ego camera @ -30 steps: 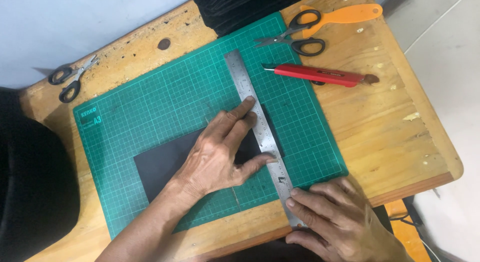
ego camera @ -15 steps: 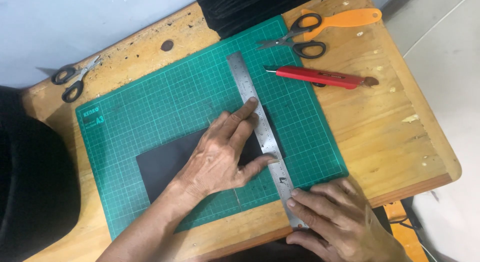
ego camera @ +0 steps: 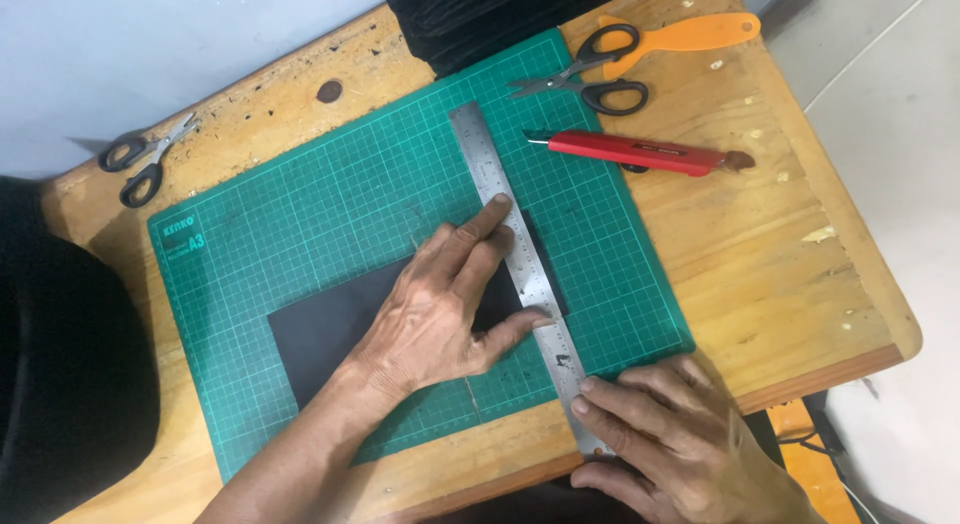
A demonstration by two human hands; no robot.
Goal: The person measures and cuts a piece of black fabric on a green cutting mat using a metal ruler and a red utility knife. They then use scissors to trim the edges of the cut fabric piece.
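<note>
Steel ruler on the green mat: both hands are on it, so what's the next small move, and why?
Probably the right hand lets go of the steel ruler and reaches for the red utility knife. The left hand already presses the ruler across the dark grey sheet on the green cutting mat, the right hand only steadies its near end, and neither hand holds a blade.

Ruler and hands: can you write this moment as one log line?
left hand: flat on dark sheet, fingers on ruler | right hand: pressing ruler's near end | red knife: untouched on table
</note>
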